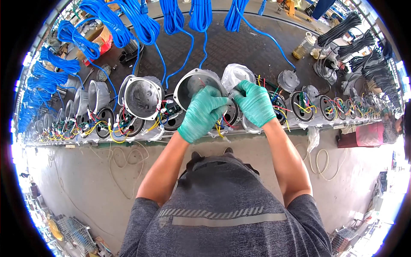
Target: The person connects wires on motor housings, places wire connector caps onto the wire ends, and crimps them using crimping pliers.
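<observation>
Both of my hands wear green knit gloves and meet over the bench edge with fingertips close together. My left hand is closed in a pinch, in front of an open round grey metal housing. My right hand is also pinched, beside a housing wrapped in clear plastic. What the fingertips hold is too small or hidden. Just below my left hand sits a round black-faced part with coloured wires. Another open grey housing stands to the left, near a yellow wire.
Coiled blue cables hang across the far side, black cables at the far right. A row of wired units runs along the bench. A bottle stands at the back right. A person is farther right.
</observation>
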The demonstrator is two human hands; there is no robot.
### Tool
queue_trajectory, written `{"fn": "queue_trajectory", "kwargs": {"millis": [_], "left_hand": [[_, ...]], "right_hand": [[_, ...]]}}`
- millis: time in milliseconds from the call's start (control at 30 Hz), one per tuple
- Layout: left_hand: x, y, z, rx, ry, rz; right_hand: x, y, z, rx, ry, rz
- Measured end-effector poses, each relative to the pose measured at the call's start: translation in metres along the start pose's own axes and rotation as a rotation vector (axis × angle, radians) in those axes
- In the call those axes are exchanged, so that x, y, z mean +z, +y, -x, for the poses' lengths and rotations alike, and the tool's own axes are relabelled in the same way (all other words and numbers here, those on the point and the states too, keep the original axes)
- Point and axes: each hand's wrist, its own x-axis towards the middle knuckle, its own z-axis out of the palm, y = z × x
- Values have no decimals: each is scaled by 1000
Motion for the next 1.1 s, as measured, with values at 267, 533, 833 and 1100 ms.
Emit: {"fn": "queue_trajectory", "kwargs": {"millis": [267,533,833,1100], "left_hand": [[16,-7,0,104,155,-270],[16,-3,-3,127,140,-342],[11,0,-4,99,57,-363],[1,-6,0,86,-31,-237]], "right_hand": [[-20,5,45,-15,-127,-59],[-1,1,57,-447,153,240],[6,-2,50,-343,235,219],[8,-4,50,-192,115,61]]}}
